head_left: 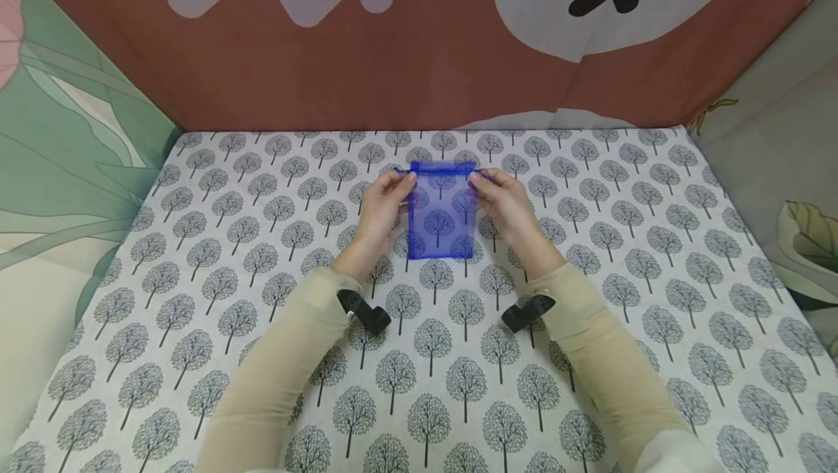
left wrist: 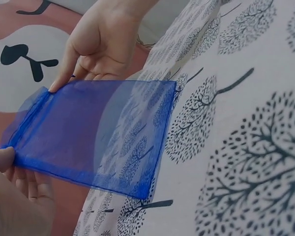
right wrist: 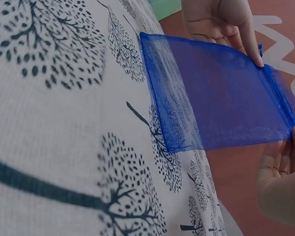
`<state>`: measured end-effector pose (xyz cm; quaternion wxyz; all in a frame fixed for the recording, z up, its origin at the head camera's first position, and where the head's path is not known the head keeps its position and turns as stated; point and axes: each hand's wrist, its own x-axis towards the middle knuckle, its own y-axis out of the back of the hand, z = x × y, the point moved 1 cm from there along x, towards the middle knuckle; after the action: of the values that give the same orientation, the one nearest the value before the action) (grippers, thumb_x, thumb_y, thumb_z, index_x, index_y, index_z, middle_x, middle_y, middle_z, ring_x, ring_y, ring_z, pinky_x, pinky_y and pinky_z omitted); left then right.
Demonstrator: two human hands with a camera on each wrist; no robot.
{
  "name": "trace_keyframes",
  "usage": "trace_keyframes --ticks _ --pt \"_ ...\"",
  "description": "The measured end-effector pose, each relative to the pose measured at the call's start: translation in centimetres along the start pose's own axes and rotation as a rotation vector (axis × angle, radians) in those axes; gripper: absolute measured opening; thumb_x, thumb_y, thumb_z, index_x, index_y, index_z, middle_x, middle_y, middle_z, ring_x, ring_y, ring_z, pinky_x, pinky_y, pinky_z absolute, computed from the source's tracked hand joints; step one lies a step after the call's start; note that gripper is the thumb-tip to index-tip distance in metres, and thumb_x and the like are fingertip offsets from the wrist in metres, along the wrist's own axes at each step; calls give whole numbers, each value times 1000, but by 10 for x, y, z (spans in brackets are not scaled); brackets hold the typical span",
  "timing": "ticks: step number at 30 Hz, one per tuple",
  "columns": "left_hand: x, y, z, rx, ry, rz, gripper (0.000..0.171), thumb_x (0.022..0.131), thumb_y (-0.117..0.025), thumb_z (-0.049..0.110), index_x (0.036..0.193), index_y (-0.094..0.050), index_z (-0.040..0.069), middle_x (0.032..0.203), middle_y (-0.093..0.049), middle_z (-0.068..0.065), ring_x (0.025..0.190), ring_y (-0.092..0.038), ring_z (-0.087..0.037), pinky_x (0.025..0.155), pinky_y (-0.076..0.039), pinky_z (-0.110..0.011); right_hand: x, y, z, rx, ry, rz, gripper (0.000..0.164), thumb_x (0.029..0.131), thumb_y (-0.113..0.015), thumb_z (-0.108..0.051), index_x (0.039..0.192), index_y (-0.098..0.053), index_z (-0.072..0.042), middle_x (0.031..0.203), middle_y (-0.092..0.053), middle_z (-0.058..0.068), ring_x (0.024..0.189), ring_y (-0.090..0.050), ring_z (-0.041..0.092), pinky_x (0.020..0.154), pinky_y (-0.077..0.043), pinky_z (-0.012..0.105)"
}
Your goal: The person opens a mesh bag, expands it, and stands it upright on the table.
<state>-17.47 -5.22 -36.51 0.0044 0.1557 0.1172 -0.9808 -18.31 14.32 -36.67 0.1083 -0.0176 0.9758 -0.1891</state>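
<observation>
A sheer blue drawstring organza pouch [head_left: 441, 215] hangs flat between the two hands, its gathered top band facing away from the body. My left hand [head_left: 386, 200] pinches the upper left corner between thumb and fingers. At the opposite upper corner, my right hand [head_left: 507, 200] pinches the same band. Bits of blue cord stick out beside both thumbs. In the left wrist view the pouch [left wrist: 93, 132] is stretched smooth, and the tree print shows through its mesh. The right wrist view shows the pouch [right wrist: 221, 98] held above the cloth, with its bottom seam nearest the tabletop.
A white cloth with dark tree prints [head_left: 432, 342] covers the table. Behind it rises a reddish-brown backdrop [head_left: 419, 80], with a leafy green curtain [head_left: 72, 116] at left and a grey one [head_left: 772, 138] at right. Black straps [head_left: 366, 313] circle both wrists.
</observation>
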Motion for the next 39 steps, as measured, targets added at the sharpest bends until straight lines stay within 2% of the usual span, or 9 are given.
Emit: trace_keyframes --ticks 6,9,14,18,23,28,32,35,39 --pt "-2 -1 -1 6 -15 11 13 94 -58 25 100 -57 14 112 -59 -13 90 -55 -20 100 -46 -46 -1 -1 -1 9 -2 0 19 91 -60 -3 76 -61 -14 76 -64 -6 73 -59 7 74 -53 16" --pt "-1 -1 -1 13 -33 11 13 95 -58 24 100 -56 12 119 -57 -18 95 -56 -24 103 -45 -48 0 0 0 14 -1 -5 17 90 -62 -3 76 -62 -14 77 -63 -6 73 -59 7 75 -53 16" --pt "-2 -1 -2 35 -58 10 14 95 -56 21 102 -56 9 120 -57 -20 93 -57 -21 100 -47 -43 -1 1 1 15 4 -8 12 85 -68 -7 77 -62 -13 77 -63 -5 74 -59 7 76 -54 16" --pt "-1 0 -2 62 -61 10 21 96 -56 21 109 -56 5 122 -57 -21 90 -58 -18 91 -51 -34 -2 1 2 -7 -4 -11 11 86 -68 -9 79 -62 -14 78 -63 -6 75 -59 7 77 -53 17" --pt "1 2 -2 78 -44 -11 22 97 -54 23 111 -55 6 126 -56 -22 98 -58 -23 83 -50 -26 -3 2 3 -21 -14 -10 11 87 -67 -9 80 -61 -14 78 -63 -7 75 -59 7 76 -53 17" --pt "1 3 -2 102 -20 -34 22 97 -54 21 111 -54 5 124 -57 -21 99 -59 -24 91 -52 -32 -3 2 2 6 -2 -18 15 91 -60 -4 80 -60 -13 79 -64 -6 75 -59 6 76 -54 16" --pt "1 3 -3 83 26 -73 26 96 -55 17 116 -52 1 124 -55 -22 100 -59 -24 101 -50 -41 -3 2 0 25 4 -20 17 93 -57 -3 80 -60 -13 80 -63 -6 75 -59 6 75 -54 15" --pt "0 3 -5 96 57 -124 31 96 -55 14 122 -49 -1 125 -53 -23 101 -57 -24 103 -49 -43 -3 2 -1 28 10 -14 16 92 -57 -3 80 -61 -13 80 -63 -6 74 -59 7 75 -54 16" --pt "-1 6 -8 219 75 -193 38 95 -56 13 128 -47 -3 127 -55 -24 103 -59 -25 102 -50 -38 -4 3 -2 44 13 -11 14 92 -59 -3 81 -61 -13 79 -65 -4 73 -60 7 74 -55 17"
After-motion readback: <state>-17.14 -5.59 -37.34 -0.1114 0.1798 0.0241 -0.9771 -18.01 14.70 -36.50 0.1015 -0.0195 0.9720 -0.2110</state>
